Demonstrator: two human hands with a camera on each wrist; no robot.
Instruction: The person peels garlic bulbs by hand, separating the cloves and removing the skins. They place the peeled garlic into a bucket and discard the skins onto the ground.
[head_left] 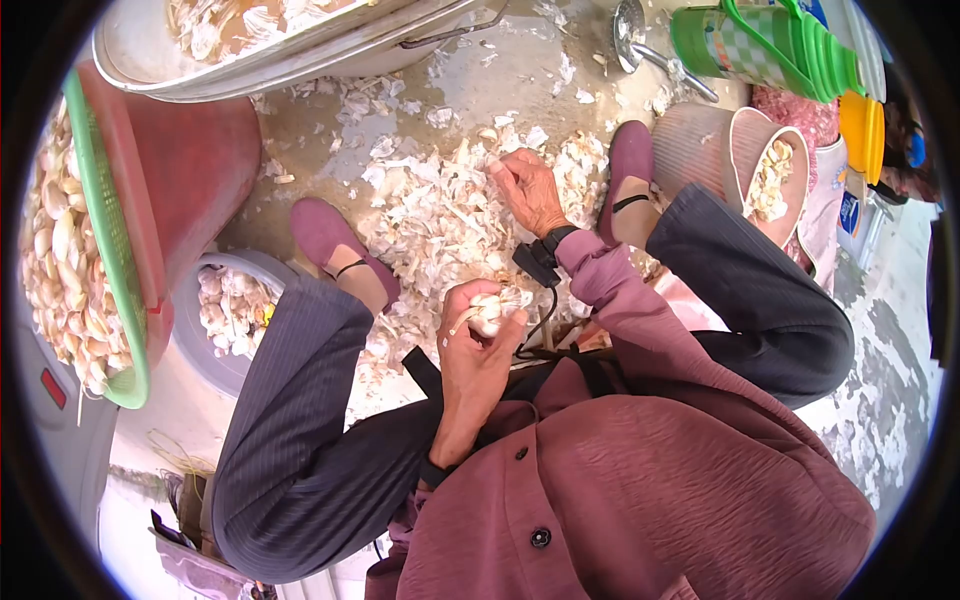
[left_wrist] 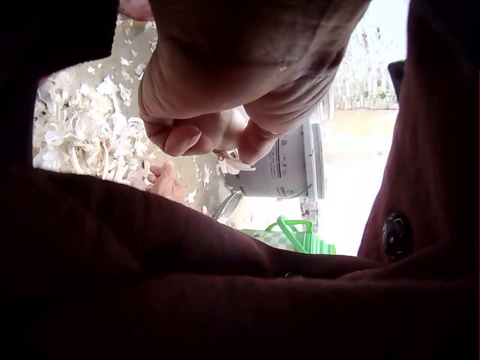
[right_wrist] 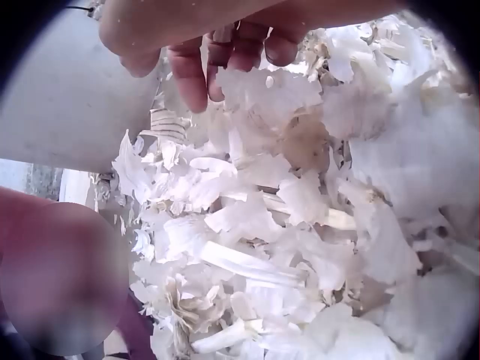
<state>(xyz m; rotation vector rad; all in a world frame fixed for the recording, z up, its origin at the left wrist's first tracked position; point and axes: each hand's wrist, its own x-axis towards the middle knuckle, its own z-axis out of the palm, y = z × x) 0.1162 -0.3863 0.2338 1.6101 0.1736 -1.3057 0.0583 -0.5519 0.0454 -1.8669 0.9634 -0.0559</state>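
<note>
In the head view my left hand (head_left: 475,345) holds a partly peeled garlic bulb (head_left: 490,312) in front of the body, thumb on one side and fingers on the other. Its curled fingers hide most of the bulb in the left wrist view. Farther forward, my right hand (head_left: 530,190) hangs over a broad heap of garlic skins (head_left: 450,210). The right wrist view has its loosely bent fingers (right_wrist: 191,79) pointing down, close over the papery skins (right_wrist: 255,180) and bits of stalk.
A green basket (head_left: 115,250) of cloves stands at the left, above a grey basin (head_left: 190,340) of bulbs. A metal tub (head_left: 300,60) is at the front. On the right are a pinkish bucket (head_left: 730,150) with cloves, a green flask (head_left: 740,45) and a ladle-like metal tool (head_left: 665,65).
</note>
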